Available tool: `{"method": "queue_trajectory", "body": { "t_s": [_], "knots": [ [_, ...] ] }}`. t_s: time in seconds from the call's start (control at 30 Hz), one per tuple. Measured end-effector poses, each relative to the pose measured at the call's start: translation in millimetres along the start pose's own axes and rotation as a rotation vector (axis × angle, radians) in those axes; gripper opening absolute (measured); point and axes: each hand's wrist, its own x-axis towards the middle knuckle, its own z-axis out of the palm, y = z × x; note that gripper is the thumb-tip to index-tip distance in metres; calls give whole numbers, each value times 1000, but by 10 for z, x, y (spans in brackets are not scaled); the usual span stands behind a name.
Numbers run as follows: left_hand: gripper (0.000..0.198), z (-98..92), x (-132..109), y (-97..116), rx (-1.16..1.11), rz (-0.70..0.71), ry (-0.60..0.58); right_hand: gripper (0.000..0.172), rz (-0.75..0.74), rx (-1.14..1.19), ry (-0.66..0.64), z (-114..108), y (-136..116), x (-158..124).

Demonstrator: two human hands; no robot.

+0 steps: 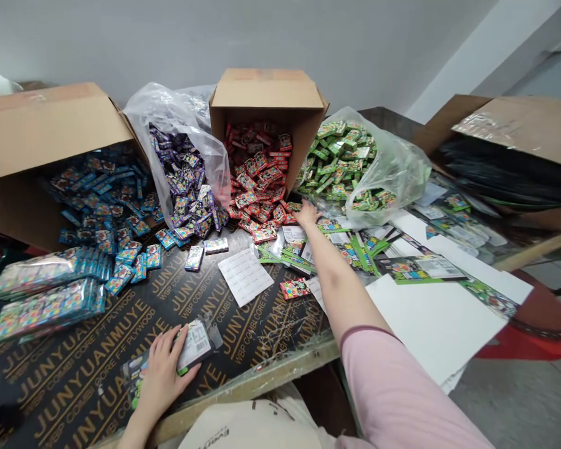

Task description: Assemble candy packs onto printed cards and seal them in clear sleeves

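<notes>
My left hand (166, 368) lies with its fingers spread over a clear plastic packet (195, 344) near the table's front edge. A card with a barcode shows inside the packet. Stretched far forward, my right hand (307, 214) is at the right edge of the pile of small red boxes (262, 187), its fingers apart. Just beyond it, small green boxes (339, 159) spill from a clear bag. Below that hand lie green-and-black printed packets (339, 246). One red box (294, 288) sits alone near my right forearm, and a white sheet with a printed grid (245, 277) lies left of it.
A carton (42, 125) of blue boxes and a clear bag (144, 118) of purple boxes stand at left. Another carton (266, 90) holds the red ones. Wrapped packs (47, 305) are stacked at left. White sheets (430, 318) and a carton of dark packets (509, 168) are at right.
</notes>
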Motion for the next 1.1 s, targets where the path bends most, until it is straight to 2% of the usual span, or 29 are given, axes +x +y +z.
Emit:
{"method": "queue_trajectory", "body": {
  "t_s": [0.1, 0.17, 0.27, 0.33, 0.4, 0.5, 0.6, 0.7, 0.77, 0.83, 0.87, 0.93, 1.0, 1.07, 1.1],
  "knots": [
    [72, -9, 3, 13, 3, -4, 4, 47, -28, -14, 19, -66, 51, -15],
    [71, -12, -2, 17, 5, -4, 4, 48, -12, 44, 114, -174, 56, -51],
    [69, -17, -8, 7, -5, -4, 0, 48, 34, 304, 359, -384, -26, -230],
    [68, -42, 17, 7, -33, -15, -11, 46, -49, 524, 422, -511, -148, -519],
    [65, -108, 90, 48, -93, -55, -18, 44, -222, 724, 332, -598, -307, -980],
    [51, -284, 315, 235, -284, -198, 44, 44, -464, 918, 56, -661, -557, -1905],
    [40, -465, 624, 518, -670, -320, 133, 54, -629, 901, -87, -670, -758, -2823],
    [35, -565, 853, 722, -1112, -414, 167, 50, -763, 836, -154, -644, -878, -3467],
    [33, -597, 892, 759, -1242, -531, 232, 51, -845, 791, -174, -635, -913, -3714],
    [40, -623, 848, 737, -1221, -634, 313, 62, -884, 755, -170, -652, -922, -3846],
    [43, -636, 809, 719, -1182, -656, 337, 68, -887, 756, -177, -669, -924, -3884],
    [41, -655, 724, 699, -1134, -628, 312, 73, -865, 816, -231, -705, -933, -3931],
    [31, -659, 660, 710, -1175, -566, 264, 66, -785, 952, -347, -722, -957, -3960],
    [25, -650, 625, 740, -1284, -554, 275, 54, -618, 1140, -513, -710, -987, -3982],
    [29, -644, 614, 754, -1347, -579, 296, 48, -518, 1231, -601, -698, -997, -3990]
  ]
}}
